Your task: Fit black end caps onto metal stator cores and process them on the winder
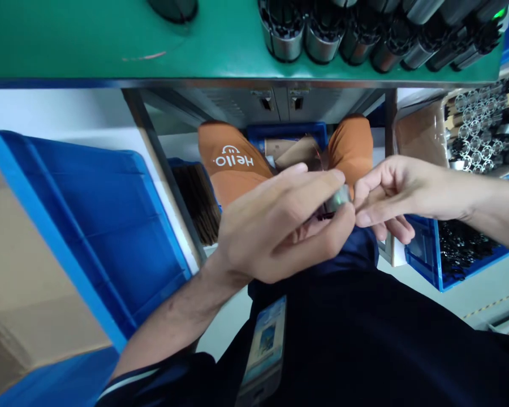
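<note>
My left hand (286,223) is closed round a small motor stator (339,198), a silver metal cylinder with dark parts at its lower side. Its fingers cover most of the part, which is held above my lap. My right hand (388,198) is beside it, thumb and forefinger pinched together at the stator's right edge. What lies between those fingertips is too small to make out. A thin reddish wire (320,158) shows just above the left fingers.
Rows of similar stators (322,45) with black toothed ends stand on the green bench (89,45). A blue crate (89,226) is at the left. On the right are a carton of metal rings (475,130) and a blue bin of black pieces (435,254).
</note>
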Motion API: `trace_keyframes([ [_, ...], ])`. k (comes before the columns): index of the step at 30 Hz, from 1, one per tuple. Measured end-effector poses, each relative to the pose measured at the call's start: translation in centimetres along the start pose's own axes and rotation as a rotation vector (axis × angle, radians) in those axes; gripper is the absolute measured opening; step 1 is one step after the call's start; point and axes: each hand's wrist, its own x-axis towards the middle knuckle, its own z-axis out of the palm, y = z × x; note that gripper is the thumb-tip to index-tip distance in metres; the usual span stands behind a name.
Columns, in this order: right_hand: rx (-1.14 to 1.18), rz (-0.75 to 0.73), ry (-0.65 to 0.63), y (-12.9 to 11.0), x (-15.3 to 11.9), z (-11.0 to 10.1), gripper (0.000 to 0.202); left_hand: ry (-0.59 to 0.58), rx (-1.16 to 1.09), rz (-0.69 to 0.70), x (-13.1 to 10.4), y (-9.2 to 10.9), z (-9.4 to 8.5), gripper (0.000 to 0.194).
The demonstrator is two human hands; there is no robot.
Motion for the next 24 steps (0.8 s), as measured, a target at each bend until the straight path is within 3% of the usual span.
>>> trace_keyframes([
  [3,-0.260,-0.201,0.180,-0.2,-0.3,1.4,0.031,0.061,0.245,0.222,-0.4,0.3,0.4,0.023],
  [6,-0.647,-0.481,0.497,0.2,-2.0,1.1,0.027,0.114,0.261,0.100,-0.6,0.5,0.2,0.020],
  [8,-0.654,-0.525,0.613,1.2,-3.2,-0.1,0.012,0.155,0.233,-0.006,-0.6,0.0,-1.0,0.020],
  [10,-0.520,-0.483,0.664,2.7,-3.8,-1.3,0.022,0.247,0.274,-0.097,-0.2,-1.5,-2.9,0.019],
  [14,-0.340,-0.324,0.673,6.3,-2.6,-1.8,0.041,0.449,0.451,-0.156,1.7,-7.6,-6.5,0.010],
  [17,-0.320,-0.222,0.568,8.8,-0.4,-0.3,0.052,0.497,0.551,-0.187,3.8,-12.2,-7.3,0.016],
  [21,-0.336,-0.188,0.491,11.7,1.5,1.7,0.050,0.490,0.578,-0.198,5.4,-14.6,-8.1,0.036],
  [24,-0.330,-0.171,0.463,13.4,1.8,2.3,0.046,0.536,0.626,-0.234,5.7,-15.7,-10.0,0.052],
])
